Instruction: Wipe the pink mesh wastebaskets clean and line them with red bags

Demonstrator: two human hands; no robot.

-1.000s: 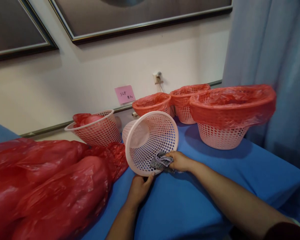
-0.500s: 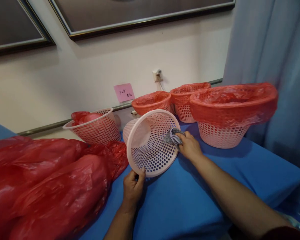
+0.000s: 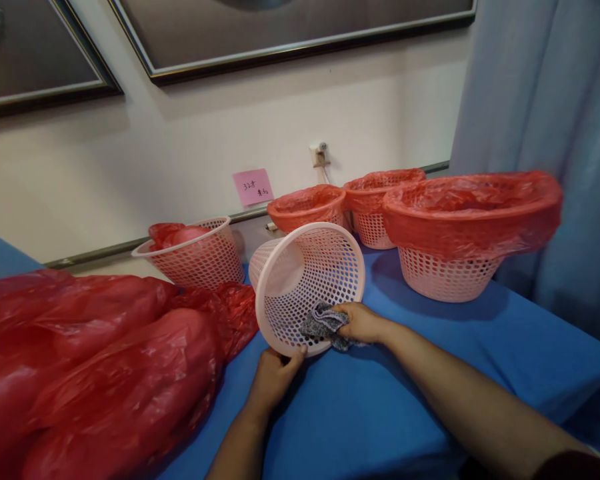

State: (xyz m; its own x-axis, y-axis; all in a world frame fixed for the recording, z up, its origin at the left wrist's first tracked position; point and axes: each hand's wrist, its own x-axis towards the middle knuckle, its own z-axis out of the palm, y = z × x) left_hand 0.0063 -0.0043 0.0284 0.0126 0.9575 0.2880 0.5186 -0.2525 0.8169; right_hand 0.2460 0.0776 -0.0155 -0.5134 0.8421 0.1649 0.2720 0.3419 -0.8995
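Observation:
A pale pink perforated plastic basket lies tipped on its side, its mouth facing me. My left hand grips the lower rim, thumb on the inside and fingers underneath. In my right hand is a bunched grey cloth, pressed against the inner wall close to the rim at the lower right. Part of the cloth hangs over the rim. The right fingertips are partly hidden by the cloth.
Crumpled red plastic bags cover the left of the blue-covered table. Behind stands a pink basket with red plastic inside. Red-lined baskets stand right and back. A pink note and a socket are on the wall.
My right hand has moved the cloth down and left along the basket's inner wall. My left hand has shifted slightly right along the lower rim. The view has tilted a little.

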